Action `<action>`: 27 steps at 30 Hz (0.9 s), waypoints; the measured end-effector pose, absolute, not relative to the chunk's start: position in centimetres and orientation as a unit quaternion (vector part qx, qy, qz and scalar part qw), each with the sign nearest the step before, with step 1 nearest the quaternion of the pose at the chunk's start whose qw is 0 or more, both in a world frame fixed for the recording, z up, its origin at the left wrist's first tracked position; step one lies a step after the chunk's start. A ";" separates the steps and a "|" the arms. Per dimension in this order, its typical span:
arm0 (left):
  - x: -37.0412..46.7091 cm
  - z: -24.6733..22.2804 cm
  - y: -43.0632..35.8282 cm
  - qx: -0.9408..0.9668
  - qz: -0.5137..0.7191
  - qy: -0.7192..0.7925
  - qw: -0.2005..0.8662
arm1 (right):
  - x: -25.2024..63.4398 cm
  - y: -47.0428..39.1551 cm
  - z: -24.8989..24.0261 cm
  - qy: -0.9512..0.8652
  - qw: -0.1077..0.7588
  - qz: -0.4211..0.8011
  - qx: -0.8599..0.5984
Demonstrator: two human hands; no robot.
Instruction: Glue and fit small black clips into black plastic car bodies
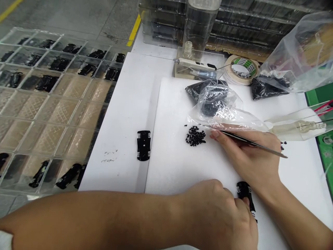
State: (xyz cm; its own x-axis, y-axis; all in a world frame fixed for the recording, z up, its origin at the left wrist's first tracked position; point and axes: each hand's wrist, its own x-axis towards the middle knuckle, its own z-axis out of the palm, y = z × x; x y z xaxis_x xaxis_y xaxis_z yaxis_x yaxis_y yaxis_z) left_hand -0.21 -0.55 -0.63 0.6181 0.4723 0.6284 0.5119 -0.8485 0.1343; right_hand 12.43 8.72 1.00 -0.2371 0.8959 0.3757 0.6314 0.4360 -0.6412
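My right hand [255, 156] grips a pair of dark metal tweezers [262, 146] like a pen. Their tips point left, just above a small pile of tiny black parts [195, 136] on the white foam sheet [169, 149]. Whether the tips pinch a part is too small to tell. Closed around a black toy car chassis [244, 190], my left hand [221, 211] is at the near side of the sheet and hides much of the chassis. Another black car chassis [144, 146] lies alone on the white table to the left.
Clear compartment trays [57, 118] with black car parts stand at the left. Behind the pile sit a plastic bag of black parts [213, 100], a tape roll [241, 69] and a white pen-like tool [195, 64]. A needle-tipped bottle [296, 128] lies at the right.
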 end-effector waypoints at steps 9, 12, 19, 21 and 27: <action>-0.1 -0.6 -0.6 -0.899 -0.341 -0.273 0.027 | 12.4 8.7 1.1 -0.792 0.356 0.185 -0.460; -0.2 -0.6 -0.5 -0.896 -0.348 -0.276 0.023 | 12.5 8.6 0.8 -0.784 0.368 0.151 -0.477; 0.0 -0.7 -0.6 -0.893 -0.353 -0.280 0.011 | 12.4 8.5 1.0 -0.806 0.353 0.213 -0.425; 0.1 -0.7 -0.7 -0.885 -0.362 -0.293 0.004 | 12.4 8.5 1.3 -0.785 0.348 0.231 -0.457; -0.1 -0.6 -0.6 -0.896 -0.344 -0.279 0.027 | 12.2 8.6 1.4 -0.768 0.362 0.208 -0.486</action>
